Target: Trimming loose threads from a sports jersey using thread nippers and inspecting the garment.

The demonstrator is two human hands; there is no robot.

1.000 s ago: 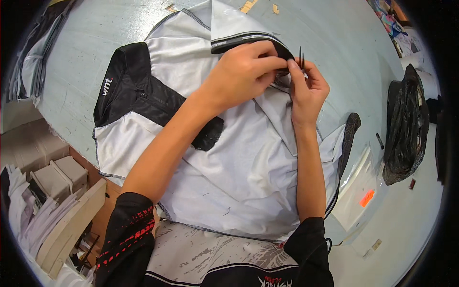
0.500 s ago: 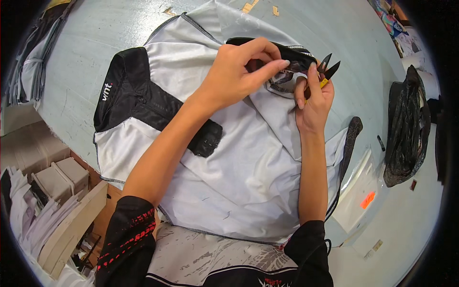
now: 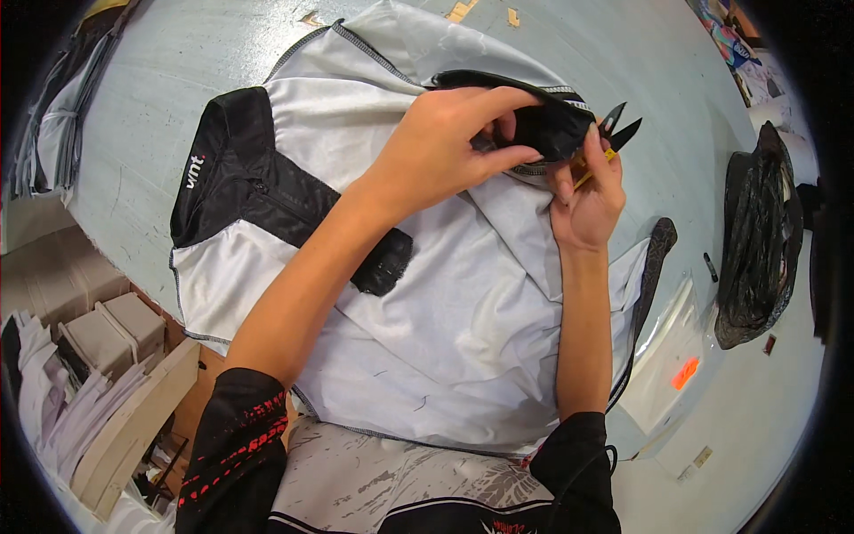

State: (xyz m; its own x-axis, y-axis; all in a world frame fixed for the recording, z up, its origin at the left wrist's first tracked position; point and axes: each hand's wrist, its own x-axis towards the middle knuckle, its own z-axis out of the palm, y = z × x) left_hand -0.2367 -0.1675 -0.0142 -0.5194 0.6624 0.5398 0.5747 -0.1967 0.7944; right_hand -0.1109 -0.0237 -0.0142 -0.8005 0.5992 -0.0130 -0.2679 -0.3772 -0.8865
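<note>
A white shirt (image 3: 463, 311), apparently inside out, lies spread on the table, with a black collar (image 3: 200, 169) and zip placket toward the left. At its far right edge, a black cuff (image 3: 560, 129) is raised off the cloth. My left hand (image 3: 445, 142) is closed on the cuff's left part, thumb below and fingers above; some fingertips are hidden. My right hand (image 3: 589, 200) pinches the cuff's right end between thumb and finger. The same hand keeps yellow-handled thread snips (image 3: 614, 133) in its palm, their dark blades apart and pointing away to the upper right.
A black plastic bag (image 3: 756, 249) lies at the right, beside a black marker (image 3: 710, 267) and a clear packet (image 3: 663, 356) with an orange sticker. Folded garments (image 3: 58, 125) are stacked far left. Below the table's left edge stand grey boxes (image 3: 111, 329) and folded cloth.
The black cuff has turned, so its broad dark face now shows between my hands. My left hand has shifted slightly right and lower; the snips have moved slightly right with my right hand.
</note>
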